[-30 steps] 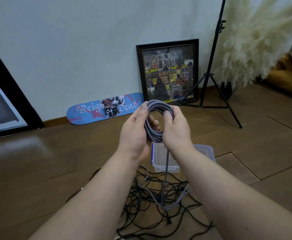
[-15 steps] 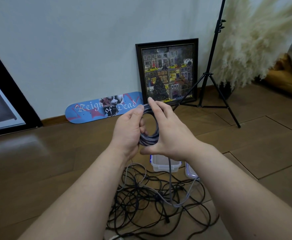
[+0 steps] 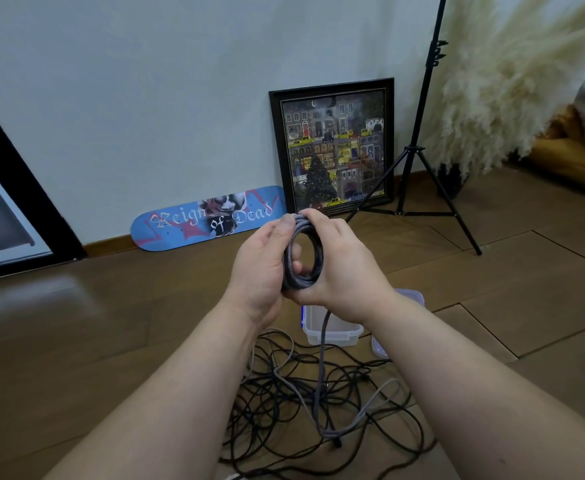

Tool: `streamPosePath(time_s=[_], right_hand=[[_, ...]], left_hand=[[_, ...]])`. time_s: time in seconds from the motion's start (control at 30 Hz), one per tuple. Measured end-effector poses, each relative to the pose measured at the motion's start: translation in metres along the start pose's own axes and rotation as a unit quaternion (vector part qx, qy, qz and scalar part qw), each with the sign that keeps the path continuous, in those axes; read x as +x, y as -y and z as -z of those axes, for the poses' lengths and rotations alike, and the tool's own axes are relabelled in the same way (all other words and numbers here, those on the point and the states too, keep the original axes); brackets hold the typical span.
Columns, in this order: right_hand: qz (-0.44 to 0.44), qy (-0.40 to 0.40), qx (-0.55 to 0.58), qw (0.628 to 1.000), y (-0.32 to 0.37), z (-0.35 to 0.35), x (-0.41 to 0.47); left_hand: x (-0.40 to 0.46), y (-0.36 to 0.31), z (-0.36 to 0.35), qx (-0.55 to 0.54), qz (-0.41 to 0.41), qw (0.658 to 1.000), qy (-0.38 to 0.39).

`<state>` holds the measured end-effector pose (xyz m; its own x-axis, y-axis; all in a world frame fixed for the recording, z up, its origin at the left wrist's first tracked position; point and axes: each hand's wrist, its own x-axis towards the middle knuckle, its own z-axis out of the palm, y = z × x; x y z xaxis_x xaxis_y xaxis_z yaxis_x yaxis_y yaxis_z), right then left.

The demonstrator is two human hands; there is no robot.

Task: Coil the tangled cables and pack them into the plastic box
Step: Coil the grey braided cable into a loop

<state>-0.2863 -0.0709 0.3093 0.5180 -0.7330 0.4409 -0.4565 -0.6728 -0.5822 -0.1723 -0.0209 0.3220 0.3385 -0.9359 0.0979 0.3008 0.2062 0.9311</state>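
Note:
A grey braided cable coil [image 3: 313,252] is held up at chest height between both hands. My left hand [image 3: 261,268] grips the coil's left side, thumb on top. My right hand [image 3: 344,268] wraps its right side, fingers curled over the loops. The cable's loose tail [image 3: 322,362] hangs straight down from the coil to the floor. A tangle of black and grey cables [image 3: 319,403] lies on the floor below. The clear plastic box [image 3: 332,332] stands open behind the tangle, partly hidden by my right wrist.
The box's lid [image 3: 379,348] lies beside the box on the wooden floor. A skateboard deck [image 3: 208,220] and a framed picture [image 3: 334,150] lean on the wall. A black tripod stand [image 3: 422,143], pampas grass [image 3: 499,81] and a cushion [image 3: 575,157] are at the right.
My right hand has swept another loop around the coil and closed over its right side. The hanging tail has grown shorter and the view has shifted slightly.

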Motion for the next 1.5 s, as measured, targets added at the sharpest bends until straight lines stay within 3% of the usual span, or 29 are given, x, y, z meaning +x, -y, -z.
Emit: streamPosePath(time_s=[0.17,0.37,0.57,0.87,1.1,1.23,1.33,1.5], right_hand=[[0.0,0.005,0.018,1.0,0.004,-0.003,0.001],[-0.038,0.083,0.045,0.995,0.0,0.0,0.004],[-0.027,0.132,-0.066,0.989,-0.011,0.004,0.001],[-0.039,0.108,-0.023,0.993,-0.019,0.005,-0.004],[-0.064,0.072,0.008,0.995,-0.04,0.007,-0.013],[-0.051,0.009,-0.073,0.996,-0.038,0.013,-0.009],[0.01,0.099,-0.164,0.981,-0.019,0.013,-0.006],[0.078,0.262,-0.134,0.952,0.012,0.011,-0.004]], left_hand=[[0.001,-0.003,0.0,0.021,-0.015,1.0,-0.01],[0.004,-0.002,-0.003,0.028,-0.065,0.995,-0.074],[0.016,-0.01,0.014,-0.005,-0.117,0.98,-0.162],[0.023,-0.02,0.031,-0.06,-0.106,0.956,-0.266],[0.036,-0.023,0.078,-0.118,-0.1,0.888,-0.434],[0.039,-0.018,0.088,-0.078,-0.125,0.892,-0.428],[0.043,-0.012,0.085,0.0,-0.146,0.904,-0.401],[0.043,0.001,0.078,0.072,-0.162,0.927,-0.331]])
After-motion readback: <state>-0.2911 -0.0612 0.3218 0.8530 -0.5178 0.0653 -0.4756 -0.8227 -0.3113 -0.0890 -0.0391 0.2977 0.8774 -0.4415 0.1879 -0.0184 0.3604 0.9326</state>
